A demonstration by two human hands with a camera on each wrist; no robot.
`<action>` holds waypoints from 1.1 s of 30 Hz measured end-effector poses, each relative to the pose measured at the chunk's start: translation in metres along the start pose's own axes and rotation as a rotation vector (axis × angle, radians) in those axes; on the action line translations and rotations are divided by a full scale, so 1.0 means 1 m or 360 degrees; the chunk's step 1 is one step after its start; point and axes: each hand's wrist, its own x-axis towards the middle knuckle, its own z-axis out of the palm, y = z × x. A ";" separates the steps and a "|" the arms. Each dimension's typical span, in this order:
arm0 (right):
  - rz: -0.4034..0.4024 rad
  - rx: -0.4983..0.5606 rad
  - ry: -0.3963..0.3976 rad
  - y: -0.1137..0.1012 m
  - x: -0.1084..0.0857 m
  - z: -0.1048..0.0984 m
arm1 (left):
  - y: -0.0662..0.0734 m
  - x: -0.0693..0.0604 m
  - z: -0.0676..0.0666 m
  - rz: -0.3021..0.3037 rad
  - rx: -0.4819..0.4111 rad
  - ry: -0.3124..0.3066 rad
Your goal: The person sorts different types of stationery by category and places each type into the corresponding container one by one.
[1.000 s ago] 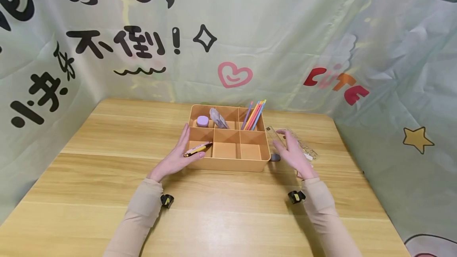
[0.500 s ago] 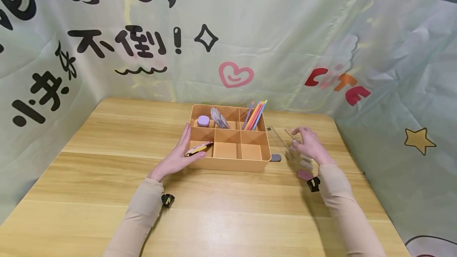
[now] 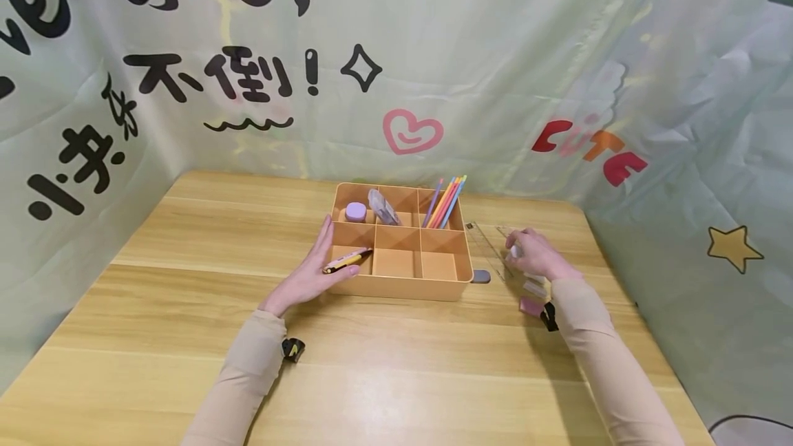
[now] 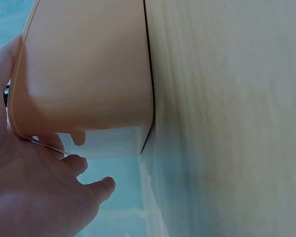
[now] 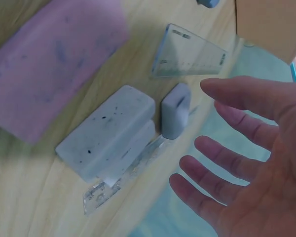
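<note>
My left hand (image 3: 303, 274) rests at the left front corner of an orange six-compartment organizer box (image 3: 396, 288). Its thumb lies along the rim in the left wrist view, and its other fingers stretch past the box's side wall (image 4: 84, 64). My right hand (image 5: 256, 158) hovers at the right of the table, fingers spread and apart from a small whitish eraser (image 5: 175, 111). Beside that eraser lie a larger speckled white eraser (image 5: 108, 128) and a pink eraser (image 5: 59, 64). A clear ruler (image 5: 101, 195) extends beneath the white ones.
Inside the box are a purple-lidded item (image 3: 356, 212), a greyish-purple object (image 3: 384, 206), colored sticks (image 3: 447, 202) and pens (image 3: 347, 260). A clear ruler (image 3: 486, 243) and a dark grey piece (image 3: 481, 277) lie to its right. A printed curtain (image 3: 495, 54) stands behind.
My right hand has moved right, away from the box's side, and then down toward the small eraser among the rulers. The left hand stays at the box.
</note>
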 end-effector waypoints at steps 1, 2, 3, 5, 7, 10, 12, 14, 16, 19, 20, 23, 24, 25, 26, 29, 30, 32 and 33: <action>0.0000 -0.0004 -0.0003 0.000 0.000 0.001 | 0.000 0.000 0.000 0.0000 0.0000 0.0001; -0.0005 -0.0016 -0.0006 0.001 0.001 0.001 | -0.001 0.000 0.000 0.0001 -0.0001 -0.0001; -0.0008 -0.0027 -0.0008 0.001 0.001 0.002 | -0.001 0.000 0.001 0.0001 0.0000 -0.0002; -0.0022 -0.0050 -0.0009 0.001 0.001 0.003 | -0.001 0.001 0.001 -0.0002 0.0008 -0.0003; -0.0036 -0.0070 -0.0010 0.002 0.002 0.003 | -0.001 0.000 0.001 -0.0004 0.0015 -0.0004; -0.0060 -0.0083 -0.0009 0.002 0.003 0.005 | -0.001 0.000 0.001 -0.0004 0.0019 -0.0002; -0.0076 -0.0091 -0.0010 0.003 0.004 0.007 | -0.001 0.000 0.001 -0.0002 0.0019 -0.0001; -0.0088 -0.0097 -0.0008 0.003 0.005 0.008 | -0.001 0.000 0.001 0.0001 0.0024 0.0001; -0.0086 -0.0102 -0.0008 0.003 0.006 0.009 | -0.001 0.000 0.001 0.0003 0.0033 0.0002; -0.0079 -0.0106 -0.0006 0.003 0.007 0.010 | 0.000 0.000 0.001 0.0003 0.0043 0.0003; -0.0069 -0.0107 -0.0004 0.003 0.007 0.010 | 0.000 0.000 0.001 0.0003 0.0044 0.0003; -0.0035 -0.0112 -0.0008 0.002 0.008 0.010 | 0.000 -0.001 0.001 0.0002 0.0047 0.0005; -0.0029 -0.0113 -0.0011 0.002 0.008 0.011 | 0.001 -0.001 0.001 0.0001 0.0046 0.0005; -0.0020 -0.0113 -0.0014 0.002 0.009 0.011 | 0.001 -0.001 0.001 0.0001 0.0047 0.0005; -0.0010 -0.0112 -0.0015 0.002 0.009 0.011 | 0.001 -0.001 0.001 0.0001 0.0048 0.0006; -0.0010 -0.0114 -0.0021 0.001 0.009 0.012 | 0.001 -0.001 0.001 -0.0004 0.0054 0.0008; -0.0012 -0.0116 -0.0022 0.000 0.009 0.012 | 0.001 -0.001 0.001 -0.0006 0.0054 0.0010; -0.0006 -0.0122 -0.0025 0.000 0.009 0.013 | 0.000 -0.001 0.000 -0.0007 0.0058 0.0012; 0.0000 -0.0123 -0.0026 0.000 0.010 0.013 | 0.000 -0.001 0.000 -0.0008 0.0059 0.0012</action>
